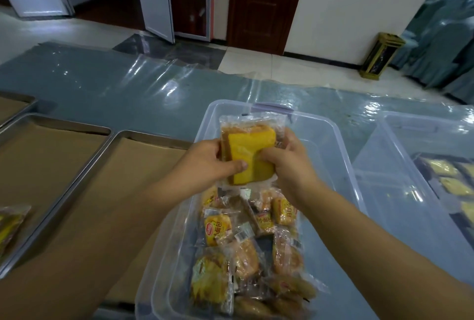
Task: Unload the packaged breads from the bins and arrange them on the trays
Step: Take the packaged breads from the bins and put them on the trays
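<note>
A clear-wrapped yellow cake slice (250, 151) is held up over the middle bin (331, 135), gripped from both sides. My left hand (207, 163) pinches its left edge with the thumb on the front. On its right edge my right hand (287, 162) is closed. Below, the clear plastic bin holds several packaged breads (246, 250) in orange and yellow wrappers. Left of the bin lies a metal tray (143, 137) lined with brown paper. A second lined tray (38, 124) further left carries one packaged bread (10, 224) at its near edge.
Another clear bin (400, 155) stands at the right with packaged breads (451, 181) in it. A third tray corner (18, 99) shows at far left. The table has a glossy plastic-covered blue cloth (128, 83). Beyond it are tiled floor, doors and a gold waste bin (379, 55).
</note>
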### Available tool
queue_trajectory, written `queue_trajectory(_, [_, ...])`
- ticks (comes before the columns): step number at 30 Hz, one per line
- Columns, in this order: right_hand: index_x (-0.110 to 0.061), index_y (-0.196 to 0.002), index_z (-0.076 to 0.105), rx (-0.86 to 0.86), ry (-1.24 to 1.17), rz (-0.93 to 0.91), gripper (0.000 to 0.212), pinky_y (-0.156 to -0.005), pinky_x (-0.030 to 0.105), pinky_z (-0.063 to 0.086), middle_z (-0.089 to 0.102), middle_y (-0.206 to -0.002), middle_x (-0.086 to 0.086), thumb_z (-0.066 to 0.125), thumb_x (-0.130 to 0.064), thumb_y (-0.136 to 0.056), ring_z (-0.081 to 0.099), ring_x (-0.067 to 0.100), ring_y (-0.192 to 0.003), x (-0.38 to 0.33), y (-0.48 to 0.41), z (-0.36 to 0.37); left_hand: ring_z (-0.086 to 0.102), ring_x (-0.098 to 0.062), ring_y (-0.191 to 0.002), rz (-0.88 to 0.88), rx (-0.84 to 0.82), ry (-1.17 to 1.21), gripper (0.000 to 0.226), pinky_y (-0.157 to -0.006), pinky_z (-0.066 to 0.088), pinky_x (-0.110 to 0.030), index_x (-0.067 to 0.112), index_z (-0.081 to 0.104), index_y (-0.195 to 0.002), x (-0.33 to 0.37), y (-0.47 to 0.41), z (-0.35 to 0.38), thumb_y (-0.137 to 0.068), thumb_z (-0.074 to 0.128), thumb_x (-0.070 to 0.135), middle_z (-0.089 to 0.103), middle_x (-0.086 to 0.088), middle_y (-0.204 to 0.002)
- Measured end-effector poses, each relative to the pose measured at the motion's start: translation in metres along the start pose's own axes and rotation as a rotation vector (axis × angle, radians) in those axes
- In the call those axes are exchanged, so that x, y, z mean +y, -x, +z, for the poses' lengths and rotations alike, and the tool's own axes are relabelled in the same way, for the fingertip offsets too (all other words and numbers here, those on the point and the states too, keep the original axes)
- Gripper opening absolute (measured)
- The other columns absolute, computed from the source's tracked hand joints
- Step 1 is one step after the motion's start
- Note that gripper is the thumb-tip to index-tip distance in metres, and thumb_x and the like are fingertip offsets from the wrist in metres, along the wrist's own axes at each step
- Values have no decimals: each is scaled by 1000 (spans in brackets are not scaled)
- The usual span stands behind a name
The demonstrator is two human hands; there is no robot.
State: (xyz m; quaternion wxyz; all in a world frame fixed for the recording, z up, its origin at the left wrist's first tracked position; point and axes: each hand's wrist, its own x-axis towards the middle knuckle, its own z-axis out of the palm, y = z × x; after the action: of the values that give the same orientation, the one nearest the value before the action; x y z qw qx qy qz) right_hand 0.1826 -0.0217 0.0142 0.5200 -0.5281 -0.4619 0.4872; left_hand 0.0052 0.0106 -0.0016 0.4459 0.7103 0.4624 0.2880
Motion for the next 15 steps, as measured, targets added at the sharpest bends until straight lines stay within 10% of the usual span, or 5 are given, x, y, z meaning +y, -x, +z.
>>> queue_trajectory(7, [-13, -95, 55, 19, 589, 272, 16, -57, 22, 50, 61, -90, 7, 52, 0, -87, 58, 14, -74, 66, -22, -16, 65, -20, -89, -19, 228, -148, 30, -83, 52, -46, 23, 64, -104, -10, -28, -12, -80, 66, 42, 69, 1, -97])
queue_trajectory(15, [-19, -93, 59, -362, 947, 406, 11, -59, 14, 43, 57, -78, -8, 65, -24, -85, 56, 6, -72, 143, -10, -8, 56, -21, -71, 54, 393, -374, 29, -58, 40, -33, 22, 56, -70, -21, -43, -13, -84, 58, 47, 58, -1, -71])
